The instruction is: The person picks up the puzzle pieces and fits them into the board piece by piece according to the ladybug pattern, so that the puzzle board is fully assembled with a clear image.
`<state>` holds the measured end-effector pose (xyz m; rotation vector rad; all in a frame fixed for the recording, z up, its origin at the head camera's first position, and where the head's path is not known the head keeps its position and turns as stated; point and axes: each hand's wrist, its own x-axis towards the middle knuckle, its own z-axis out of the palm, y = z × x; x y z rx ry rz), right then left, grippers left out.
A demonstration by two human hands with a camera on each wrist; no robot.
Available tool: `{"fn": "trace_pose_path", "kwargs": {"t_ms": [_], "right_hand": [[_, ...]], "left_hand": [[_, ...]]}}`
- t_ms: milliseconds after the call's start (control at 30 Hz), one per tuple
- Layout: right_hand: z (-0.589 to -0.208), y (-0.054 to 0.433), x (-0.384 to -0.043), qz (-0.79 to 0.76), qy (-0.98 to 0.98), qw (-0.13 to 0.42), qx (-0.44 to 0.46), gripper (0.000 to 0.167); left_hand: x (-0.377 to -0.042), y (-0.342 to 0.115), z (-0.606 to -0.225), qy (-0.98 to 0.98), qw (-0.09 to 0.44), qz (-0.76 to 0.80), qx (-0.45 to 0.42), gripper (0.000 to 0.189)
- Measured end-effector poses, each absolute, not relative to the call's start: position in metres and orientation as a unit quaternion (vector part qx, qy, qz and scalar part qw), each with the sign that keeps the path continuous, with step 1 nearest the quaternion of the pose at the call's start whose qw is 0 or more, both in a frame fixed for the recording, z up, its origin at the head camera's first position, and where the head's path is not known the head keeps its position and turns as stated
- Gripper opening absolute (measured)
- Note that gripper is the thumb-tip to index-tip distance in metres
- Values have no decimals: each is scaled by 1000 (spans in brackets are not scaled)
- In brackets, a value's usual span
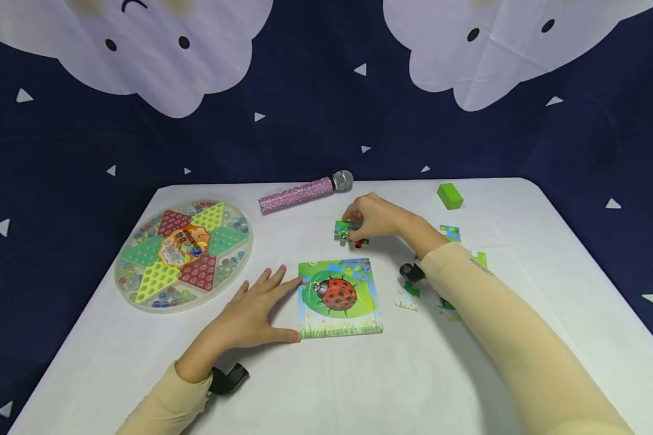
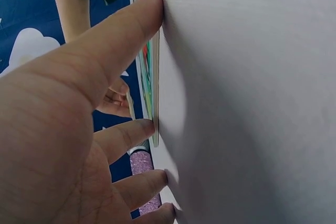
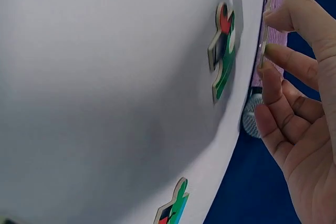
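A square ladybug puzzle board (image 1: 340, 297) lies on the white table. My left hand (image 1: 253, 311) is spread beside it, thumb and index fingertips right at its left edge; the left wrist view shows the board's thin side (image 2: 156, 82) by those fingers. Beyond the board, my right hand (image 1: 378, 216) pinches a green and blue puzzle piece (image 1: 341, 230) between thumb and fingers, seen edge-on in the right wrist view. Just under that hand lies another puzzle piece (image 3: 224, 51), red, black and green.
Several loose puzzle pieces (image 1: 406, 298) are scattered at right, partly hidden by my right sleeve. A pink glitter microphone (image 1: 299, 194) lies at the back, with a green block (image 1: 450, 196) at back right. A round marble board game (image 1: 231, 283) sits on the left.
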<state>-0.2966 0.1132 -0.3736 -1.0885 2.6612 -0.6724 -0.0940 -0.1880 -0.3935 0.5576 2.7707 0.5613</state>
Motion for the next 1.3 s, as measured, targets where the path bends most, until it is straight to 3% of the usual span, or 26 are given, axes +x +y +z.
{"fn": "trace_pose_path", "kwargs": {"t_ms": [700,1300], "right_hand": [[-379,107,-234,-228,869,122,-421,33],[-385,82,-217,-189,855,130,-466,33]], "left_hand": [[-94,-188,-395,953,134,193,189,106],[-94,-189,-395,953,135,193,192,106]]}}
